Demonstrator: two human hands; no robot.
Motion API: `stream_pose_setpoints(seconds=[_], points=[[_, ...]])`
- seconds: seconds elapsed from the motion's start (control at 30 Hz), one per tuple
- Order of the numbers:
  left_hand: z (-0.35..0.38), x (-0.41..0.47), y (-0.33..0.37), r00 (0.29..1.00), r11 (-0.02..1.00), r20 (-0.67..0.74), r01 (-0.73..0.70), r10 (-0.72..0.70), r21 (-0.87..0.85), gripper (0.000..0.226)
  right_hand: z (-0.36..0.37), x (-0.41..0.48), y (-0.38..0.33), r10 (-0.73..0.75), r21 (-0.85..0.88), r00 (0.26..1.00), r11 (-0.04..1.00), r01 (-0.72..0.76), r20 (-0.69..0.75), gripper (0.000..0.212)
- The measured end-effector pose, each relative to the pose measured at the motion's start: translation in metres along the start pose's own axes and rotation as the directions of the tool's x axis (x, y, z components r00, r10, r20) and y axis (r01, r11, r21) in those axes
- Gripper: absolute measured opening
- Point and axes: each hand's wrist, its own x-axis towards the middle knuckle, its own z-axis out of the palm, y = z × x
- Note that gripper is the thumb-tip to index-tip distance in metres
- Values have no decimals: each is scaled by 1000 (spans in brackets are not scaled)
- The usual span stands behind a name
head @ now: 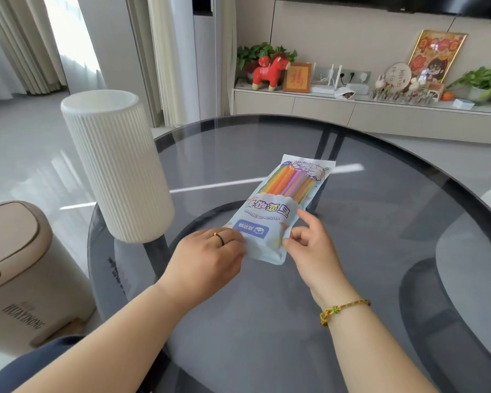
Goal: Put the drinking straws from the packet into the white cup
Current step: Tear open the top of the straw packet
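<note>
A: Head view. What is noted on the table (380, 194)?

B: A dark, round glass top is seen. The packet (278, 214) is laid flat near the middle, its length running away from the person, its lettering upside down from here. Coloured straws (295, 180) are seen through the clear far part, all inside the packet. Whether the near end has been opened cannot be told.

A: The white cup (116, 165)?

B: It is stood upright at the table's left edge, tall and ribbed, mouth up. It is set left of the packet and apart from it. Its inside is not seen.

A: Left hand (207, 259)?

B: It is laid knuckles-up at the packet's near left corner. The grip is closed on that corner with fingers curled; the fingertips are blurred. A dark ring (219, 239) is worn.

A: Right hand (312, 245)?

B: It is placed at the near right edge. The grip is closed on the packet: the edge is pinched between thumb and curled fingers, with the forefinger stretched along the packet's side. A braided bracelet (343, 307) is worn on the wrist.

A: Surroundings?

B: A beige bin (17, 273) is stood on the floor left of the table. A low cabinet (323, 109) is set along the far wall; a red toy horse (270, 70) is placed on it.
</note>
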Motion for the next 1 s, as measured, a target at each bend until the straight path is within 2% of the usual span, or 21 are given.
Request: stream_pose_setpoints(seconds=[0.1,0.2,0.3,0.37,0.47,0.53,0.6,0.63,0.8,0.9,1.0], points=[[-6,-1,0,995,1000,-95,27,-27,-2,21,4,-8,-5,21,195,1000,981,-20,-1,52],[-14,-2,4,977,990,-171,112,-126,-87,20,12,-21,-10,79,454,997,889,-66,-8,40],[-20,-1,11,961,981,-217,142,-169,-134,20,17,-40,-14,100,566,992,815,-127,78,28],[-24,-1,17,955,978,-242,138,-172,-154,20,16,-51,-17,56,562,988,817,-128,144,38],[-28,-2,24,955,976,-242,132,-171,-171,19,11,-62,-21,-2,510,988,856,-80,157,49],[-28,-3,26,963,980,-225,112,-148,-164,19,11,-68,-20,-17,403,988,914,-48,155,41],[-25,-5,28,975,989,-206,57,-85,-138,17,16,-72,-16,-15,286,992,958,-22,124,16],[-23,-6,29,979,993,-196,26,-49,-116,17,19,-72,-14,-7,257,996,966,-17,92,16],[-16,-5,34,988,992,-147,-66,49,-110,18,14,-70,-14,35,324,999,945,-46,40,40],[-17,-5,35,999,977,-29,36,-43,-212,24,5,-67,-14,32,356,996,932,-62,89,39],[-17,-6,32,973,866,98,231,-209,-443,35,1,-66,-13,14,327,990,943,-59,138,35]])
